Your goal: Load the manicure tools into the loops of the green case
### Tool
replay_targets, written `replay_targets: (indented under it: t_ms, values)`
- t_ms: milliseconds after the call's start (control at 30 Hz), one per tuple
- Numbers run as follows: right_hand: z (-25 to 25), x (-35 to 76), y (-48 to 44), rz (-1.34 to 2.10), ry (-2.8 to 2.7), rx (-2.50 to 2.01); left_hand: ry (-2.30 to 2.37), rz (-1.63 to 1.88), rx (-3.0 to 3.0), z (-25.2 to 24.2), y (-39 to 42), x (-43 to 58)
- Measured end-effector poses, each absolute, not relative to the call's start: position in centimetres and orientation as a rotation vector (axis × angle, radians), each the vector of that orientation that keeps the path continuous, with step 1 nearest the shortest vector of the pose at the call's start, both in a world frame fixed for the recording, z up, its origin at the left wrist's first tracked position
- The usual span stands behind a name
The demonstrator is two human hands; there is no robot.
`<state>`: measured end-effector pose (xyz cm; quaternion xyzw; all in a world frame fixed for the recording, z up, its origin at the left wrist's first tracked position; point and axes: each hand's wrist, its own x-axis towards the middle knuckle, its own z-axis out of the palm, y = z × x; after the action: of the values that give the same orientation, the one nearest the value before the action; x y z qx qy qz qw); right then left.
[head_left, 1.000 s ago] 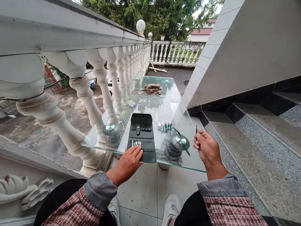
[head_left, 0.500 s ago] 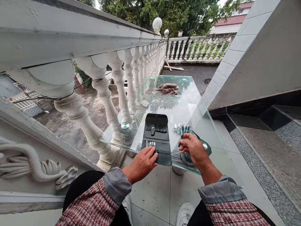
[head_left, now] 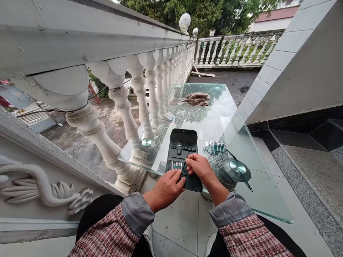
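Observation:
An unfolded black manicure case (head_left: pixel 184 135) lies on the glass table, with several small metal-tipped tools (head_left: pixel 177 165) in the loops of its lower half. Fingers of my left hand (head_left: pixel 167 187) press over the case's lower left edge, close beside the tools. My right hand (head_left: pixel 200 167) is closed in a pinch above the lower half, holding a slim dark manicure tool (head_left: pixel 184 165) near the loops. Its lower end is partly hidden by my fingers. In the upper half, a dark rounded tool (head_left: pixel 179 147) sits under a strap.
Nail clippers and other small green-handled tools (head_left: pixel 214 147) lie right of the case on the glass table (head_left: pixel 193 119). Beyond them is a dark green strip-like item (head_left: pixel 242 176). A crumpled brown cloth (head_left: pixel 196 99) rests at the back. White balusters (head_left: pixel 120 103) border the left side.
My right hand has moved left from beside the clippers to the case, carrying the slim tool. My left hand stays at the case's lower left. The view has shifted slightly.

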<state>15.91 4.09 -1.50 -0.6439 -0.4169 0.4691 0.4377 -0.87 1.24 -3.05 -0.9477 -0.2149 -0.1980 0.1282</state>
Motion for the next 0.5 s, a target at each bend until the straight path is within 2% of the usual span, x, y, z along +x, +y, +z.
replay_targets:
  t_ms: [500]
  values:
    - [-2.2,16.1,5.1,1.165,-1.096,-1.793,-0.657,-0.584,-2.754,-4.1,1.4,-0.8]
